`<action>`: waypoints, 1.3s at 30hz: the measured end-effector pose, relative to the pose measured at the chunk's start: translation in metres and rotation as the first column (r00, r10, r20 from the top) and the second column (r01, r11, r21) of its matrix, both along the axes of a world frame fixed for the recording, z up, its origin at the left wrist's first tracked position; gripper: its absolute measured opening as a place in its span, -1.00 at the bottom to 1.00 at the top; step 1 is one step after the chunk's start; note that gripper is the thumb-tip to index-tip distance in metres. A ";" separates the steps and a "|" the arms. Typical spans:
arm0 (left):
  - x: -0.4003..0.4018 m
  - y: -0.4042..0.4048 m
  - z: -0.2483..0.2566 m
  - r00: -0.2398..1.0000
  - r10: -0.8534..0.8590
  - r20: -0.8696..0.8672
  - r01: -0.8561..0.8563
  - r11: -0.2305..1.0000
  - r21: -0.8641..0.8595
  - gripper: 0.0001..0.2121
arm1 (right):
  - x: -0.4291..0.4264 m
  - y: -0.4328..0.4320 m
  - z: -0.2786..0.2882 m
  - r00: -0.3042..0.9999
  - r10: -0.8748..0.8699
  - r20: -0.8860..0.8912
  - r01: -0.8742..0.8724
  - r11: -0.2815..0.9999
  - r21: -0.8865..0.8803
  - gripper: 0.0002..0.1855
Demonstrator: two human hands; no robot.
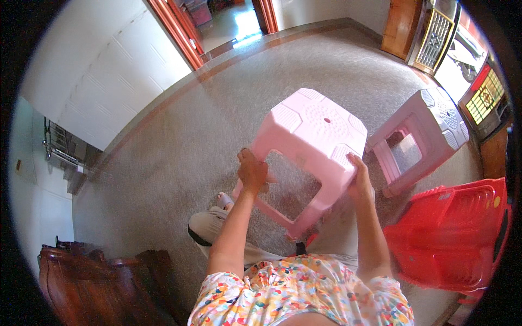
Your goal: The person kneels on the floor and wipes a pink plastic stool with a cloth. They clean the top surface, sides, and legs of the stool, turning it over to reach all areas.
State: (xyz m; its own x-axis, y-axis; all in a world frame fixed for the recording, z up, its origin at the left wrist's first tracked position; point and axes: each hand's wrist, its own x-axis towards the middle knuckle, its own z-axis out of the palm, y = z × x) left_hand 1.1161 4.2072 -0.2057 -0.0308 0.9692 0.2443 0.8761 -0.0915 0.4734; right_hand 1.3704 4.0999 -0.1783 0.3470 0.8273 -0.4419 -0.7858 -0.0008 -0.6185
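A pink plastic stool (308,122) is in front of me, its dotted seat with a small centre hole tilted up and away. My left hand (253,171) grips one of its legs beside the large side opening. At the seat's right corner, my right hand (361,175) holds the edge, thumb on the top and the other fingers largely hidden. Just right of it stands a second pink stool (412,150), lit with a bluish tint on its seat; neither hand touches it.
Red plastic chairs or a similar moulded item (444,236) lie close at right. Dark carved wooden furniture (94,281) fills the lower left. Behind are a red-framed doorway (195,53), a white wall panel (122,73) and an ornate metal door (434,40) at upper right.
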 end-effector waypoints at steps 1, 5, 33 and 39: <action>-0.010 0.007 -0.008 0.998 -0.063 -0.032 0.064 0.998 0.025 -0.71 | -0.005 0.004 0.002 1.000 -0.013 0.004 0.013 1.000 -0.010 -0.59; -0.028 0.027 -0.020 0.976 -0.176 0.128 0.181 0.983 -0.025 -0.59 | -0.003 0.018 0.003 1.000 0.028 -0.010 -0.028 0.998 -0.054 -0.58; 0.087 -0.108 -0.006 0.732 -0.681 -0.005 0.659 0.707 0.257 -0.87 | 0.009 0.061 -0.034 0.999 0.029 0.037 -0.030 0.999 0.014 -0.59; 0.073 -0.137 -0.039 0.774 -0.631 0.040 0.628 0.775 0.072 -0.86 | 0.010 0.061 -0.009 0.997 0.007 0.070 -0.004 0.999 -0.038 -0.61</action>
State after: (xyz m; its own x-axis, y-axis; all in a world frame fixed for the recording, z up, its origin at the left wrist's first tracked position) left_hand 1.1891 4.0706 -0.2448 0.5660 0.7631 0.3120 0.5847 -0.6384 0.5006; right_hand 1.3800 4.1609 -0.1871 0.3737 0.8125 -0.4474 -0.7401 -0.0295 -0.6718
